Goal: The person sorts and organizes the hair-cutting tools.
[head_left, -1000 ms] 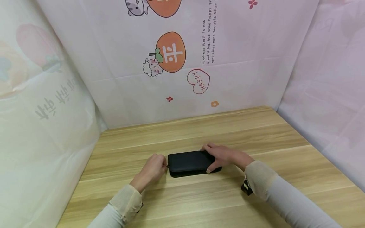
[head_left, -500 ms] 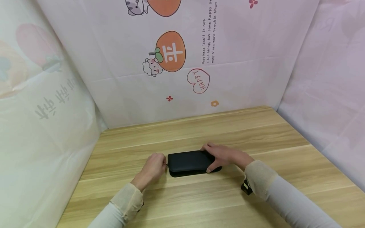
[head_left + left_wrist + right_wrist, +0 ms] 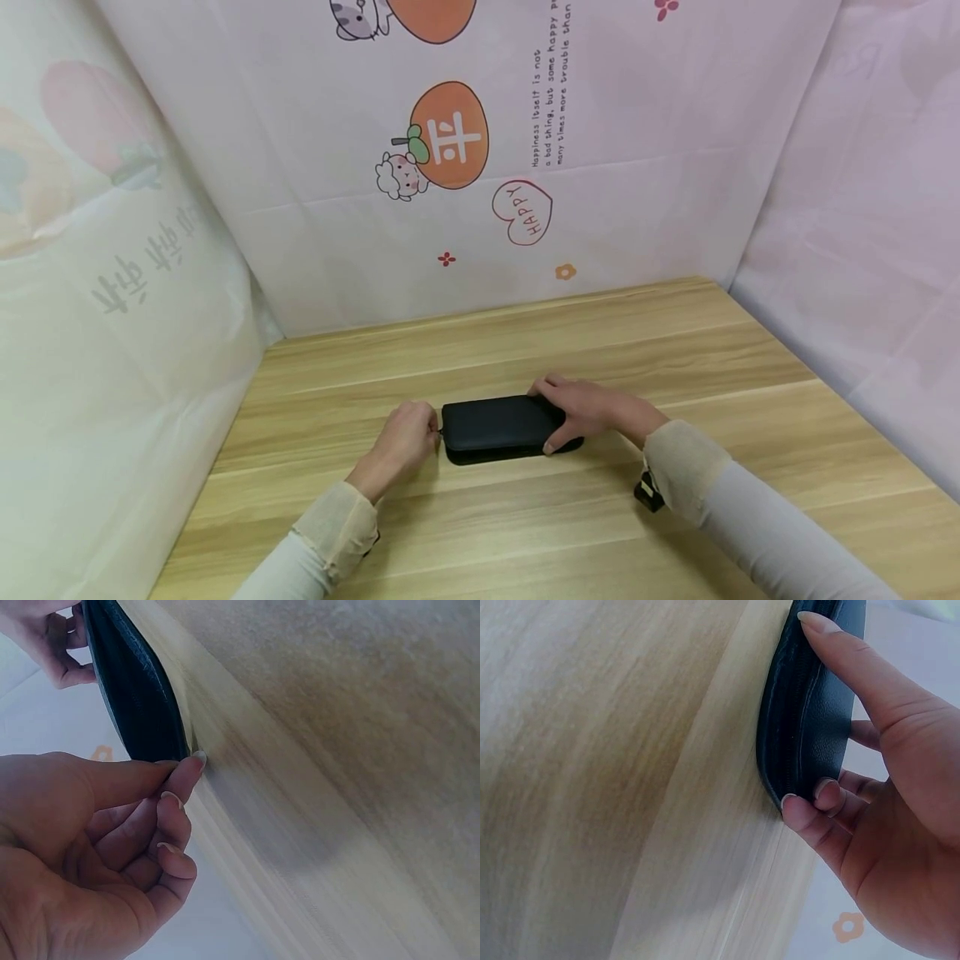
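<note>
A black zip wallet [image 3: 491,425] lies flat on the table, its long side toward me. Along its near edge a dark gap shows between the two covers, and zip teeth run along the edge [image 3: 799,697] in the right wrist view. At the wallet's left end my left hand [image 3: 405,437] pinches the small zipper pull [image 3: 441,432] between thumb and index finger; the fingertips mostly hide it in the left wrist view. My right hand [image 3: 581,412] grips the wallet's right end, thumb on the near edge and fingers around the far side and end.
The wood-grain table [image 3: 510,525] carries the wallet. A white printed cloth [image 3: 337,250] stands behind the table's far edge, with more cloth at the left and right sides. A small black device [image 3: 648,492] hangs under the right wrist.
</note>
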Demonstrator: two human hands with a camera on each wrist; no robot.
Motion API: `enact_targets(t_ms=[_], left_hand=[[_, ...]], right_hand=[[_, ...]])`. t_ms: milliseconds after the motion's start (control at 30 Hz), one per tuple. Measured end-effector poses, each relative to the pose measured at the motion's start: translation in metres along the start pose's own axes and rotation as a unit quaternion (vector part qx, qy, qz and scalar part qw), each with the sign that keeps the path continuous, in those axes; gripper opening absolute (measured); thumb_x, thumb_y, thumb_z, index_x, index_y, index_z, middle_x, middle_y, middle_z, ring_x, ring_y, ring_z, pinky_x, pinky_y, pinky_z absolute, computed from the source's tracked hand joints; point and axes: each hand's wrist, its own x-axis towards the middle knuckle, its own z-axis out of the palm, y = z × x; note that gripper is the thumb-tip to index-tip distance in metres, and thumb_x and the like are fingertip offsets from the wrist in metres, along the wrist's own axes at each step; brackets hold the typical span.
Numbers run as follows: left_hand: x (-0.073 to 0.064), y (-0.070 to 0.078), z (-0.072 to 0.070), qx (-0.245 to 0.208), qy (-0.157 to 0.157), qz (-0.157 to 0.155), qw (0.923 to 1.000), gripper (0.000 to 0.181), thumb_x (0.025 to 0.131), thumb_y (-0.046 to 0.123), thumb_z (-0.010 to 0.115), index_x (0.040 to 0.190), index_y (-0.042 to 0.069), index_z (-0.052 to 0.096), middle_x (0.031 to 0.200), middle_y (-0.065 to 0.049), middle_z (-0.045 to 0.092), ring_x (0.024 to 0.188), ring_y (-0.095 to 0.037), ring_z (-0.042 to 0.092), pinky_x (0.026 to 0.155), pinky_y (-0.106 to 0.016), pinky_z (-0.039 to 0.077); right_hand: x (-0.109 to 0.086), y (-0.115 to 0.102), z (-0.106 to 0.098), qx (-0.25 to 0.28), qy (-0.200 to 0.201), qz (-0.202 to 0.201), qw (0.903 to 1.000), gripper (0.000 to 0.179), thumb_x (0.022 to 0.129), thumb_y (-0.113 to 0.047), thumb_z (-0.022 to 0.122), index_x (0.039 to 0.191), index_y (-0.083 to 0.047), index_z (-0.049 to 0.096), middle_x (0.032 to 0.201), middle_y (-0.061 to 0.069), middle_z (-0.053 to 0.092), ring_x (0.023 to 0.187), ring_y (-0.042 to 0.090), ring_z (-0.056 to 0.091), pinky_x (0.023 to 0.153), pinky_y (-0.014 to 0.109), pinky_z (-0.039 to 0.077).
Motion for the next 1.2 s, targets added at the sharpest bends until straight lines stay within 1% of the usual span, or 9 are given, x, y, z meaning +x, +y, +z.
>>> enact_targets(t_ms=[67, 233, 400, 467, 700, 800, 867, 1033, 1200], left_hand=[[0.0006, 0.0004, 0.0005, 0.001, 0.005, -0.001, 1.0, 0.025, 0.082, -0.01, 0.068, 0.064, 0.007, 0.066, 0.06, 0.002, 0.055, 0.052, -0.012, 0.04, 0.05, -0.025, 0.036], [0.0031, -0.0004, 0.0017, 0.004, 0.007, -0.002, 1.0, 0.03, 0.082, -0.012, 0.064, 0.06, 0.008, 0.062, 0.058, 0.002, 0.05, 0.052, -0.013, 0.036, 0.05, -0.026, 0.033], [0.004, -0.0001, 0.0008, 0.002, 0.01, -0.01, 0.9999, 0.018, 0.085, -0.01, 0.066, 0.074, 0.002, 0.073, 0.071, -0.004, 0.067, 0.056, -0.013, 0.045, 0.054, -0.027, 0.041], [0.0042, 0.0, 0.0006, -0.002, 0.011, -0.013, 0.9999, 0.015, 0.086, -0.009, 0.067, 0.079, 0.001, 0.076, 0.076, -0.006, 0.07, 0.057, -0.013, 0.048, 0.055, -0.027, 0.044], [0.0046, -0.0008, 0.0027, -0.012, 0.007, -0.019, 0.9997, 0.022, 0.085, -0.011, 0.061, 0.073, 0.003, 0.073, 0.065, 0.0, 0.061, 0.051, -0.013, 0.039, 0.049, -0.025, 0.035], [0.0051, -0.0006, 0.0035, -0.01, 0.006, -0.02, 0.9997, 0.024, 0.086, -0.011, 0.06, 0.07, 0.004, 0.072, 0.062, 0.001, 0.058, 0.05, -0.012, 0.036, 0.048, -0.025, 0.032], [0.0057, -0.0004, 0.0038, -0.005, 0.011, -0.017, 0.9998, 0.025, 0.086, -0.011, 0.061, 0.069, 0.004, 0.071, 0.062, 0.0, 0.058, 0.051, -0.013, 0.037, 0.048, -0.025, 0.033], [0.0083, -0.0003, 0.0053, 0.014, 0.028, -0.019, 0.9993, 0.024, 0.085, -0.01, 0.064, 0.067, 0.005, 0.071, 0.068, -0.002, 0.064, 0.055, -0.013, 0.043, 0.052, -0.026, 0.039], [0.0097, -0.0009, 0.0071, 0.018, 0.035, -0.022, 0.999, 0.025, 0.085, -0.01, 0.064, 0.066, 0.006, 0.07, 0.067, -0.002, 0.064, 0.056, -0.014, 0.045, 0.053, -0.027, 0.042]], right_hand=[[-0.0003, 0.0, -0.0002, 0.0, 0.0, 0.001, 1.0, 0.084, 0.083, -0.05, 0.084, 0.146, -0.015, 0.043, 0.142, 0.009, 0.045, 0.115, 0.031, 0.059, 0.1, 0.05, 0.046], [-0.0004, -0.0001, -0.0005, 0.002, 0.001, 0.001, 1.0, 0.083, 0.082, -0.05, 0.084, 0.146, -0.015, 0.043, 0.142, 0.009, 0.045, 0.115, 0.031, 0.058, 0.1, 0.05, 0.046], [0.0007, 0.0014, 0.0001, 0.003, 0.002, 0.001, 1.0, 0.084, 0.082, -0.05, 0.084, 0.147, -0.016, 0.043, 0.143, 0.008, 0.044, 0.117, 0.03, 0.058, 0.101, 0.05, 0.046], [0.0014, 0.0018, 0.0004, 0.001, 0.002, 0.001, 1.0, 0.084, 0.082, -0.05, 0.084, 0.147, -0.016, 0.042, 0.143, 0.008, 0.044, 0.117, 0.03, 0.058, 0.101, 0.05, 0.046], [0.0024, 0.0022, 0.0013, 0.002, -0.002, 0.006, 1.0, 0.083, 0.082, -0.05, 0.084, 0.147, -0.018, 0.042, 0.143, 0.006, 0.044, 0.114, 0.028, 0.058, 0.1, 0.048, 0.046], [0.0024, 0.0021, 0.0015, 0.003, -0.001, 0.009, 1.0, 0.083, 0.082, -0.05, 0.084, 0.146, -0.019, 0.043, 0.143, 0.005, 0.044, 0.113, 0.027, 0.058, 0.101, 0.047, 0.046], [0.0022, 0.0019, 0.0014, 0.002, -0.001, 0.008, 1.0, 0.083, 0.082, -0.05, 0.084, 0.146, -0.018, 0.043, 0.142, 0.006, 0.044, 0.112, 0.028, 0.058, 0.1, 0.048, 0.046], [0.0013, 0.0004, -0.0002, -0.002, -0.005, 0.006, 1.0, 0.083, 0.082, -0.05, 0.084, 0.146, -0.018, 0.043, 0.141, 0.007, 0.045, 0.113, 0.028, 0.058, 0.1, 0.049, 0.046], [0.0006, 0.0003, -0.0013, 0.0, -0.004, 0.0, 1.0, 0.082, 0.082, -0.049, 0.084, 0.145, -0.015, 0.044, 0.14, 0.008, 0.046, 0.113, 0.029, 0.058, 0.1, 0.049, 0.046]])
